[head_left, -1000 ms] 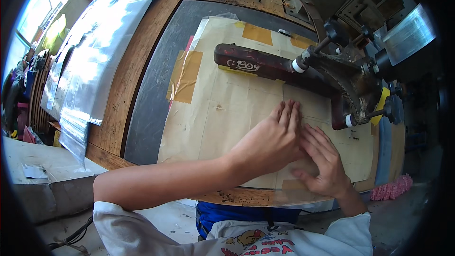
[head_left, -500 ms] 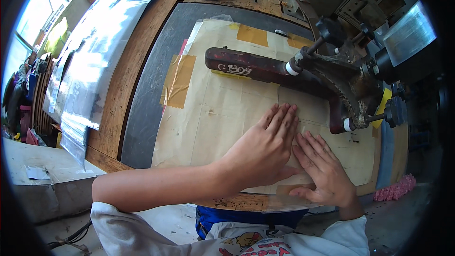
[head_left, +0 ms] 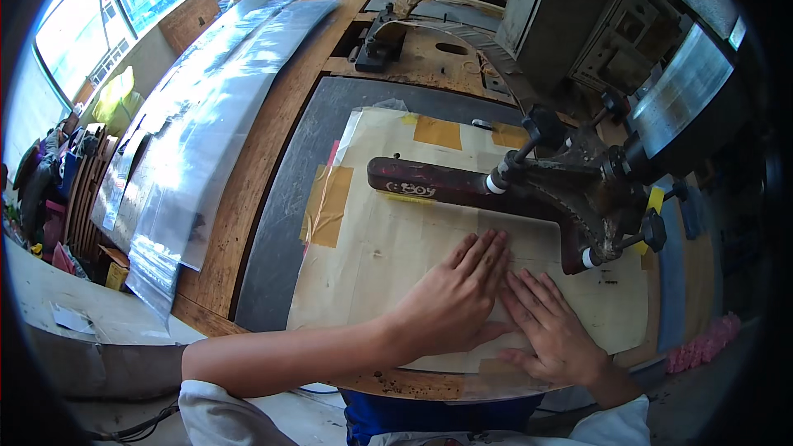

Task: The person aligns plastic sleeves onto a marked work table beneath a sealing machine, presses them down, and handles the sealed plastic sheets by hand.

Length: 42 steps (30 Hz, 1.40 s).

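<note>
My left hand [head_left: 457,297] lies flat, fingers spread, on a clear plastic sheet [head_left: 529,235] over the tan paper-covered work surface [head_left: 388,239]. Beside it my right hand [head_left: 555,332] also presses flat on the sheet, its fingers pointing up-left and touching the left hand. Just beyond my fingertips runs a dark red metal press bar [head_left: 434,186], fixed to the arm of a grey machine [head_left: 595,190] at the right. Neither hand grips anything.
Yellow tape patches [head_left: 329,205] hold the paper on a dark grey mat [head_left: 285,223] set in the wooden bench [head_left: 248,173]. Long stacks of clear plastic sheeting [head_left: 190,140] lie along the left. A pink fuzzy object [head_left: 702,347] sits at the right. A person stands far behind.
Both hands stayed flat on the sheet, the left sliding slightly with its fingers spread toward the bar. The view shifted a little.
</note>
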Tool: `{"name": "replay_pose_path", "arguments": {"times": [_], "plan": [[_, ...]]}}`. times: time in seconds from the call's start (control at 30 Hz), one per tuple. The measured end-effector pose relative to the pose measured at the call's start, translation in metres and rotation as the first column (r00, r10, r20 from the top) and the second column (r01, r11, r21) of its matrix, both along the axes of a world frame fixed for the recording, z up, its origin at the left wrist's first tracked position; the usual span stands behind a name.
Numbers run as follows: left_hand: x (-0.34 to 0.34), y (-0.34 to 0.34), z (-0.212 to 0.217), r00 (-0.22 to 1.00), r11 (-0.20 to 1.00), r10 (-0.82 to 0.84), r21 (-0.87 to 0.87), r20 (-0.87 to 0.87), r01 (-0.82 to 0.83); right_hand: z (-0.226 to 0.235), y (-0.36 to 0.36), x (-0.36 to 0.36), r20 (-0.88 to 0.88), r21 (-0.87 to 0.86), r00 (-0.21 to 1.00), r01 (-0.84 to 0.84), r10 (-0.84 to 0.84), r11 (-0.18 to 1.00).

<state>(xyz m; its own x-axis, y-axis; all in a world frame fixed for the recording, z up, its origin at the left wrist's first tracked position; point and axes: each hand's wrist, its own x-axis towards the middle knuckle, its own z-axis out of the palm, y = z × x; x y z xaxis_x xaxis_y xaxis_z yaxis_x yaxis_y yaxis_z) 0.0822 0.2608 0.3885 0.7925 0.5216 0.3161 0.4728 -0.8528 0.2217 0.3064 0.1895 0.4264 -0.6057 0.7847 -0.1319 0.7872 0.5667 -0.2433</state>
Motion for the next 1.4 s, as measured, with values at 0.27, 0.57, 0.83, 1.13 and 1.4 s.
{"name": "replay_pose_path", "arguments": {"times": [0.27, 0.57, 0.83, 1.13, 1.4], "plan": [[0.003, 0.000, -0.001, 0.999, 0.992, 0.046, 0.123, -0.027, -0.042, 0.000, -0.001, 0.005, -0.072, 0.061, 0.997, 0.020, -0.016, 0.998], [0.002, 0.002, -0.009, 0.994, 0.997, 0.013, 0.069, 0.105, -0.020, -0.012, -0.001, 0.001, -0.071, 0.144, 0.996, 0.056, -0.046, 0.988], [0.001, 0.003, -0.010, 1.000, 0.998, 0.013, 0.062, -0.001, -0.012, -0.004, 0.000, 0.000, -0.122, 0.138, 0.992, 0.025, -0.008, 0.990], [-0.001, 0.007, -0.006, 0.993, 0.984, 0.047, 0.177, -0.112, -0.026, -0.010, 0.004, -0.005, -0.107, 0.132, 0.994, 0.048, -0.034, 0.990], [0.002, 0.003, -0.009, 1.000, 0.999, 0.025, 0.036, 0.010, -0.025, -0.007, 0.005, -0.002, -0.067, 0.082, 0.998, 0.005, 0.000, 0.997]]}}
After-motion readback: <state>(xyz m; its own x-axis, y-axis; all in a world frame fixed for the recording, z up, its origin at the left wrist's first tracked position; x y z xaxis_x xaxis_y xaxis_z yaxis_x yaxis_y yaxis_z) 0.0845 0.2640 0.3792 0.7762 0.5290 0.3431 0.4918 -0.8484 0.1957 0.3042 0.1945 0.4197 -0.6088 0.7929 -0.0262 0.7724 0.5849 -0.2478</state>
